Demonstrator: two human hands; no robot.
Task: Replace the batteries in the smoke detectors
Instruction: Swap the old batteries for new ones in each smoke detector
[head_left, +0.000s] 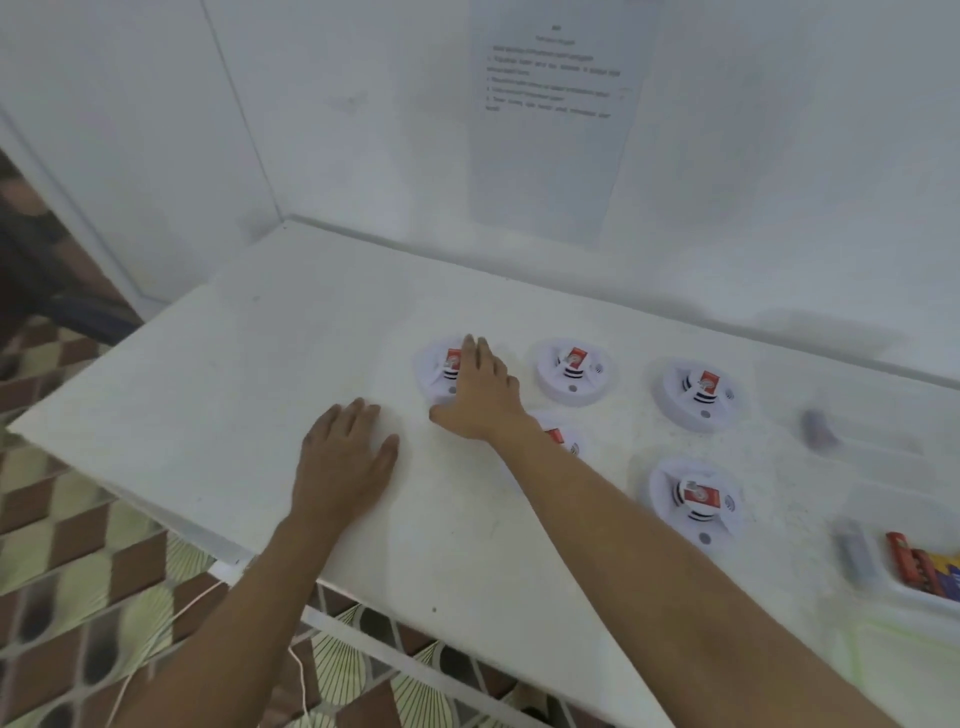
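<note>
Several white round smoke detectors lie on the white table (218, 374), each with a red battery on top. My right hand (480, 392) lies with straight fingers over the leftmost detector (434, 371), touching its red battery (453, 358). My left hand (345, 449) rests flat on the bare table, left of that detector. Other detectors sit at the back middle (574, 369), back right (698, 392) and front right (693, 501). One more detector (563, 441) is mostly hidden under my right forearm.
A white tray (914, 597) at the right edge holds red and yellow batteries (922, 569). A blurred grey object (854, 553) lies beside it, and another grey object (818, 428) farther back. A printed sheet (550, 119) hangs on the wall. The table's front edge drops to a patterned floor.
</note>
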